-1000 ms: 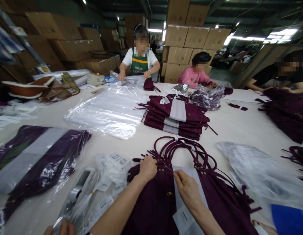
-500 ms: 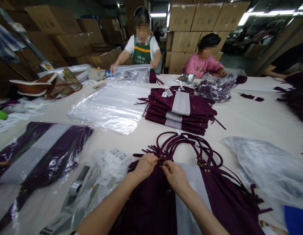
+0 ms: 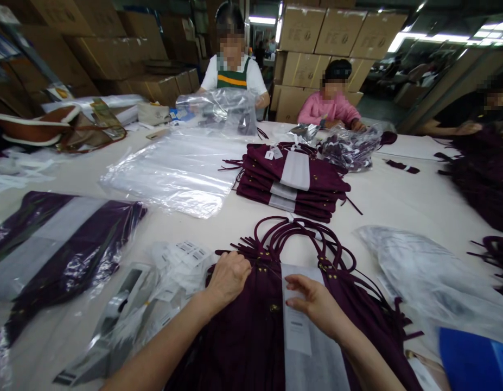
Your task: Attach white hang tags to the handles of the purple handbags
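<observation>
Dark plum soft fabric bag with looped cord handles (image 3: 243,336): laid flat at the near edge of the pale table (image 3: 389,195), beneath both hands. The left hand (image 3: 230,276) is clenched at the bag's top edge, beside the nearer handle base; whether fabric is pinched cannot be told. The right hand (image 3: 316,304) is held with fingers parted, apparently gripping nothing, above the pale grey wrapping band (image 3: 316,358).

Handling, judged: the top edge is best steadied by the left hand, with any pull at the handle base kept light so that the fabric is not puckered; the rectangular white printed label (image 3: 298,331) is best kept flat.

Appearance: matte, slightly creased; small brass-coloured studs noted at the handle bases; cord fringe spread at the upper corner.

Outward: folded plum bags (image 3: 259,174) are stacked beyond; a grey tape dispenser (image 3: 125,293) is placed left.
</observation>
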{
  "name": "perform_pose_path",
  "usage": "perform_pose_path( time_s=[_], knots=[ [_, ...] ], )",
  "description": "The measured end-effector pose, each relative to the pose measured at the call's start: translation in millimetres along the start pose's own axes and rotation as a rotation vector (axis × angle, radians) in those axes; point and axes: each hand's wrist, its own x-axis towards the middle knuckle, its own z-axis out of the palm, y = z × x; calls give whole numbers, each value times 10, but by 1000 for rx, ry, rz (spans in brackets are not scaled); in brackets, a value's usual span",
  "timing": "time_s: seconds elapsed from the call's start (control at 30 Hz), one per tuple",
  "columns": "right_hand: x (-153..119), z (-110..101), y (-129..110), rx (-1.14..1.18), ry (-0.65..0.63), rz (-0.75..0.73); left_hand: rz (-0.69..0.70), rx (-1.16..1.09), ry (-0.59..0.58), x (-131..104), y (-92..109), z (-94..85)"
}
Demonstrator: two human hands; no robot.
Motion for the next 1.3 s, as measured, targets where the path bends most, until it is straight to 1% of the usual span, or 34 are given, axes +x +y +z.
perform_pose_path(
  time_s=[0.03,0.1,0.17,0.23,0.27,0.33,0.43,0.5,0.57,0.63,0.73,0.8,0.9,1.07,1.17,1.23,1.3],
  knots=[
    [-3,-3,-4,-178,73,-83,-7,-19,16,-1,13,3],
    [-18,7,-57,-563,231,-295,-18,-101,66,-1,39,13],
    [-34,53,-142,-903,380,-495,-18,-247,132,6,68,32],
    [-43,143,-194,-1128,462,-632,-11,-428,176,19,98,62],
    [-47,201,-188,-1184,466,-679,-10,-513,181,28,114,82],
    [-65,327,-96,-1198,429,-738,-33,-636,162,43,145,124],
    [-139,467,168,-1098,386,-761,-66,-709,104,47,178,174],
    [-204,487,325,-997,374,-742,-55,-750,68,31,185,187],
    [-248,452,410,-885,341,-729,-39,-815,37,7,180,185],
    [-249,397,427,-781,312,-717,-37,-870,19,-13,170,184],
    [-187,342,405,-712,301,-675,-52,-874,53,-21,158,204],
    [-137,335,405,-729,305,-641,-56,-865,90,-16,155,229],
    [-95,344,446,-803,302,-607,-68,-870,100,-7,156,258],
    [-65,358,516,-962,309,-682,-95,-868,101,-5,170,294],
    [-17,361,483,-1039,348,-699,-100,-852,93,-11,201,337],
    [24,362,420,-1003,358,-711,-87,-842,82,-17,237,366],
    [61,371,338,-887,341,-701,-48,-845,64,-22,280,388]
  ],
)
